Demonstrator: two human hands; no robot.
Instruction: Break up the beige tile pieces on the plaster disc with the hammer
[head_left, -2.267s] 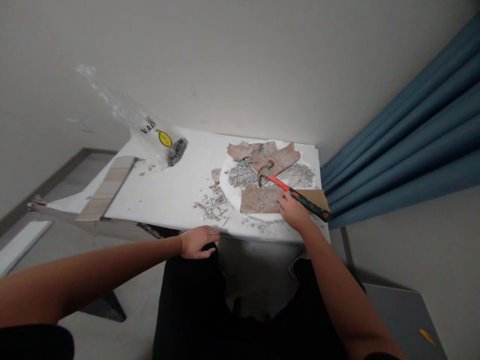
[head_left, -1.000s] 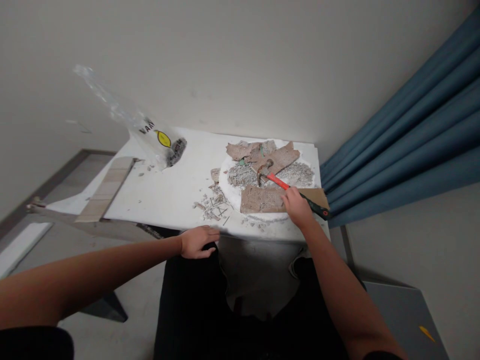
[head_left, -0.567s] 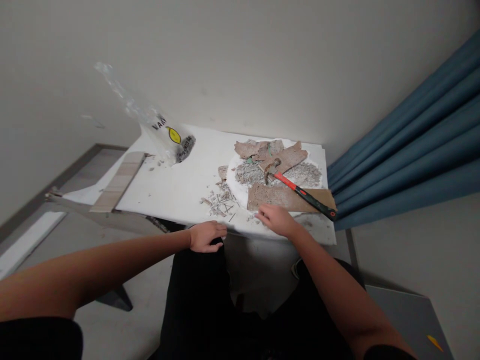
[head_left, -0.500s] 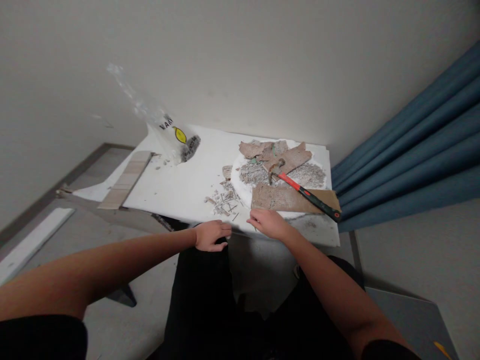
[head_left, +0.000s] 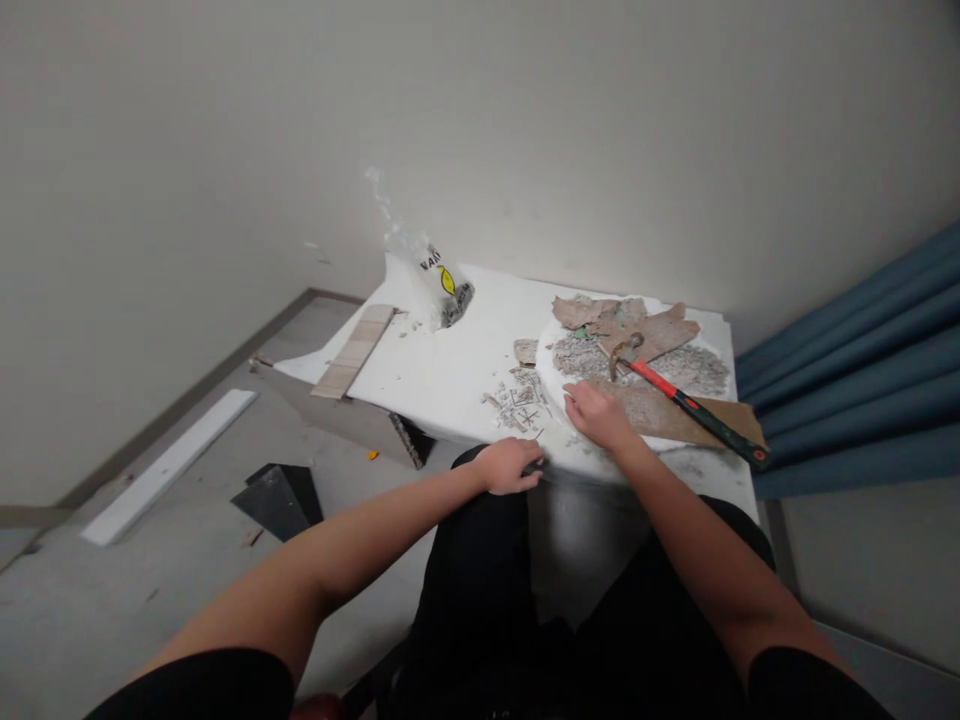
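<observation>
Far L, a flat wood-grain strip lies nr one end of the white-topped table. Just R of it, farther back, stands a clear plastic bag w/ black lettering and a yellow lemon print. The person's left hand rests palm-down at the table's nr edge, fingers loosely bent, nothing visible in its grasp. Beyond it lie scattered grey-brown rubble pcs.

The person's right hand is farther fwd, at the nr-left rim of the round white disc, fingers curled; can't tell whether they pinch something or just touch the rim, b/c the fingertips show too small.

A claw hammer w/ a brownish metal head and red-and-black handle lies unheld on the debris, beyond and to the R of both hands. Its long axis runs diag.: head at far left, nr the right hand's fingertips; grip end at nr right, across the flat brown board and toward the pleated blue curtain. Right hand is clearly nearer; left is well apart, w/ the right btwn it and the hammer.
</observation>
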